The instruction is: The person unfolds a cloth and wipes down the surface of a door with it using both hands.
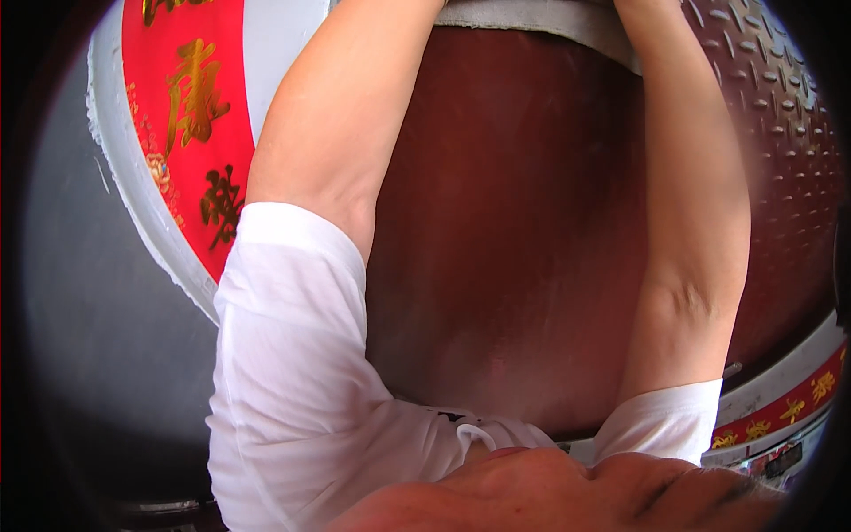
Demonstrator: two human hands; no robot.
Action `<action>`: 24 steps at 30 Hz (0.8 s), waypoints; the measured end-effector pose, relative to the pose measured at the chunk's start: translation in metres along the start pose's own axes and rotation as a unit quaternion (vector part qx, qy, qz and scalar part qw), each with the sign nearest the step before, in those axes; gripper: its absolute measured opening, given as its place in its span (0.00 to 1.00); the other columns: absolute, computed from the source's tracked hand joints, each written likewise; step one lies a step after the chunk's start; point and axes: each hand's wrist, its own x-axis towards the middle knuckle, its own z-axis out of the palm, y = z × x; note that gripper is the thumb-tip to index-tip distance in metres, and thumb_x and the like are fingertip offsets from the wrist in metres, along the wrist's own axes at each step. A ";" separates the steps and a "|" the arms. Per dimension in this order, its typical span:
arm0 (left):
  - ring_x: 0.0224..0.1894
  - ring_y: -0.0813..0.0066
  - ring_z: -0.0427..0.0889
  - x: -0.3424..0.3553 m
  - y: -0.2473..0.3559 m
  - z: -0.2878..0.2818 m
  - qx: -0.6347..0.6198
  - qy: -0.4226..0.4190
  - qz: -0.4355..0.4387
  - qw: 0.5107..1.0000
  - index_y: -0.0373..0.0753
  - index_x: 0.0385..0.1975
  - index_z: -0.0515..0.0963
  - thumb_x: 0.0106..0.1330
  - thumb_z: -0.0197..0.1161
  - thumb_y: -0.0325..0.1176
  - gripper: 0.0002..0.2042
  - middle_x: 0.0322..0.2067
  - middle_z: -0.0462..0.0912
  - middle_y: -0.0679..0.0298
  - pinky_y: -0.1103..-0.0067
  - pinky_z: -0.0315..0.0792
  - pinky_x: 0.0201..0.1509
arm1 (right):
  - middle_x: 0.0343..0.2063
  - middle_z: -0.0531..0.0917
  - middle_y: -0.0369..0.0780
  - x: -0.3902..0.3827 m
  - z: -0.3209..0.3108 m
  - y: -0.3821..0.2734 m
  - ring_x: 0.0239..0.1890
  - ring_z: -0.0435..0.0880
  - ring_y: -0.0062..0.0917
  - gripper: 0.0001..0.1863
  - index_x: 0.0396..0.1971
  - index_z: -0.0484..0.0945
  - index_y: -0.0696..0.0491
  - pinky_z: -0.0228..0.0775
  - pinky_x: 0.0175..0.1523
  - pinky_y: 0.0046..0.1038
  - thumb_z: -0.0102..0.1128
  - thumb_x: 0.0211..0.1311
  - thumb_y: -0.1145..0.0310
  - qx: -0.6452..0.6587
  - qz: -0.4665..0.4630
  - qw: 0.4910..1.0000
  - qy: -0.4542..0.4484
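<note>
Two bare arms go up the picture, toward twelve o'clock. The left arm (341,115) comes out of a short white sleeve (284,355) and climbs to the top edge. The right arm (691,222) comes out of another white sleeve (665,421) at about five o'clock and also climbs to the top edge. Both hands are cut off by the top of the picture, so you cannot tell if they are open, closed or holding something.

Behind the arms is a big dark red door (505,248). It fills the middle. There are no boxes, bowls or bags to see, so nothing can be said about what is inside anything.

At twelve o'clock a grey strip (541,18) runs along the top of the door. The two arms reach up to it, one at each end. The left arm crosses it near its left end, and the right arm crosses it near its right end. Whether the hands touch it cannot be seen.

At about two o'clock the door has a panel with little raised bumps (789,133). At ten o'clock a red paper strip with gold writing (191,124) hangs on a white frame (133,177). Another red strip with gold marks (789,408) sits at four o'clock. A grey wall (89,310) is at nine o'clock.
</note>
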 end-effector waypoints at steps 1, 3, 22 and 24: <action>0.68 0.49 0.53 -0.008 -0.003 -0.002 0.007 0.011 0.010 1.000 0.30 0.62 0.58 0.65 0.49 0.44 0.30 0.63 0.57 0.41 0.64 0.47 0.71 | 0.63 0.64 0.48 -0.005 -0.005 -0.007 0.67 0.57 0.39 0.29 0.60 0.66 0.53 0.40 0.71 0.41 0.42 0.63 0.53 0.012 -0.002 1.000 -0.001; 0.68 0.49 0.52 -0.022 -0.003 -0.004 -0.003 0.014 0.022 1.000 0.29 0.62 0.57 0.65 0.50 0.43 0.30 0.64 0.56 0.41 0.64 0.47 0.71 | 0.62 0.65 0.49 -0.014 -0.012 -0.010 0.67 0.58 0.39 0.28 0.59 0.66 0.55 0.41 0.71 0.41 0.44 0.62 0.54 0.037 -0.014 0.999 0.001; 0.70 0.49 0.47 -0.320 0.008 -0.096 -0.039 -0.165 -0.077 0.982 0.27 0.59 0.61 0.64 0.45 0.51 0.33 0.66 0.53 0.45 0.59 0.43 0.71 | 0.51 0.71 0.42 -0.226 -0.117 -0.140 0.54 0.68 0.38 0.24 0.50 0.69 0.57 0.55 0.62 0.44 0.55 0.51 0.65 0.291 -0.015 0.937 -0.192; 0.70 0.47 0.45 -0.367 0.015 -0.106 -0.035 -0.197 -0.104 0.974 0.26 0.59 0.60 0.64 0.43 0.51 0.33 0.67 0.50 0.44 0.57 0.42 0.70 | 0.51 0.72 0.42 -0.263 -0.132 -0.152 0.54 0.68 0.38 0.25 0.51 0.69 0.57 0.56 0.63 0.44 0.55 0.53 0.65 0.322 -0.024 0.913 -0.250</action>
